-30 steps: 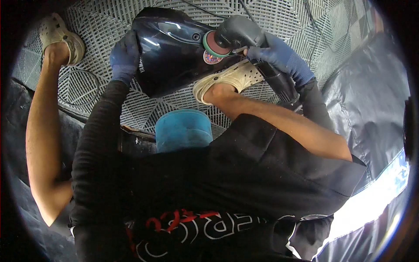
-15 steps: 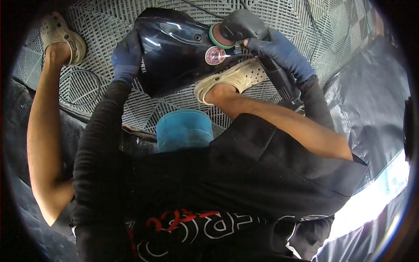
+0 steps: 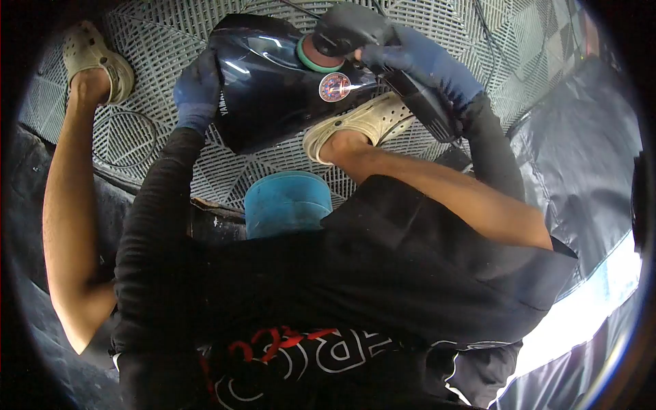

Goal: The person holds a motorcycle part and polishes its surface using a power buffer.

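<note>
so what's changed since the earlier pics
The right hand has moved the polisher leftward along the panel, baring the whole sticker. Nothing was newly gripped or let go. The left hand stays on the panel's left end; the bucket is unmoved.

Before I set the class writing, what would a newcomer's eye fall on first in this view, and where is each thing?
Probably the glossy black curved panel at upper centre, its left edge held by the blue-gloved left hand. Next, the green-edged round pad of a black power tool, over the panel's upper right, with the blue-gloved right hand gripping the tool. The blue plastic tub stands out below the panel.
</note>
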Available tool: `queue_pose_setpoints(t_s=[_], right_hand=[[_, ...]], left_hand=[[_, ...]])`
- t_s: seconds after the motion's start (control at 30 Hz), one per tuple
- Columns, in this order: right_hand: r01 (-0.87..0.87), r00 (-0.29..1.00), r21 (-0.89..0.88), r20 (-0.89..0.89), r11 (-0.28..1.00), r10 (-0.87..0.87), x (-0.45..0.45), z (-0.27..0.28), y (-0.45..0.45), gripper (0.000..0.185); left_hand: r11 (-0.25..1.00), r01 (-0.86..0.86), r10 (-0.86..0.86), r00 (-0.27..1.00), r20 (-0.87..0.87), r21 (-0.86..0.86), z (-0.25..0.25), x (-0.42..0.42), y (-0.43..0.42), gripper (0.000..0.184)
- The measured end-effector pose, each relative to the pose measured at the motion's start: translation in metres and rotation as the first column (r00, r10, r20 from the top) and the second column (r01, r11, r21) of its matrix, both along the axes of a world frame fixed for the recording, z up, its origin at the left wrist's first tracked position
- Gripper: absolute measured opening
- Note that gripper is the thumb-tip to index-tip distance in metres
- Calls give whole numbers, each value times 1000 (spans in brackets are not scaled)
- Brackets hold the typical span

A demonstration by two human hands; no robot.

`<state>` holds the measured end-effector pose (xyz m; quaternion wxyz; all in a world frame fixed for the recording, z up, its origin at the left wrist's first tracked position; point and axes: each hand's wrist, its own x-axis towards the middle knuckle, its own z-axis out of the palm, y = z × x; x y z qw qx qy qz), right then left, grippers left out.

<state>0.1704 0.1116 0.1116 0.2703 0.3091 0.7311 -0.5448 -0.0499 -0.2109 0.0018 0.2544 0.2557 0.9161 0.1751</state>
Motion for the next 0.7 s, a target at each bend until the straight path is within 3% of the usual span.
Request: queue_pose_setpoints(t_s=[0.07, 0.1, 0.2, 0.23, 0.3, 0.4, 0.47, 0.53, 0.6, 0.63, 0.7], right_hand=[[1, 999, -81, -43, 997, -4, -9, -10, -4, 66], [-21, 994, 9, 109, 1000, 20, -29, 21, -12, 65], [-130, 991, 5, 14, 991, 130, -49, 40, -14, 60], [-103, 994, -36, 44, 994, 105, -54, 47, -14, 61], [-127, 992, -39, -3, 991, 127, -49, 39, -8, 59], [-108, 993, -33, -51, 994, 106, -20, 5, 5, 62], [-67, 997, -28, -52, 997, 65, 3, -2, 13, 68], [-49, 997, -64, 54, 997, 52, 25, 10, 17, 70], [-14, 993, -45, 117, 999, 19, 48, 18, 17, 69], [23, 984, -21, 175, 1000, -19, 59, 19, 19, 69], [5, 979, -1, 203, 1000, -5, 85, 12, 29, 69]], left_hand=[[1000, -10, 10, 1000, -24, 1, -21, -2, -11, 45], [1000, -23, 24, 998, -50, 5, -29, -3, -14, 46], [999, 19, -18, 1000, -16, 33, 11, 4, 4, 48], [999, 20, -19, 1000, -15, 30, 0, 1, -3, 48], [966, 255, -259, 946, -194, -47, -22, -8, -12, 39], [994, 107, -107, 988, -110, -10, -20, -5, -10, 32], [995, 97, -96, 992, -87, 5, -28, -8, -15, 33], [996, 88, -86, 994, -61, 17, -23, -5, -14, 34], [981, 33, -25, 999, -48, 189, -11, 0, -8, 47], [982, 33, -24, 999, -49, 188, -19, -2, -12, 47], [1000, 10, -11, 997, -79, -9, -43, -9, -25, 52]])
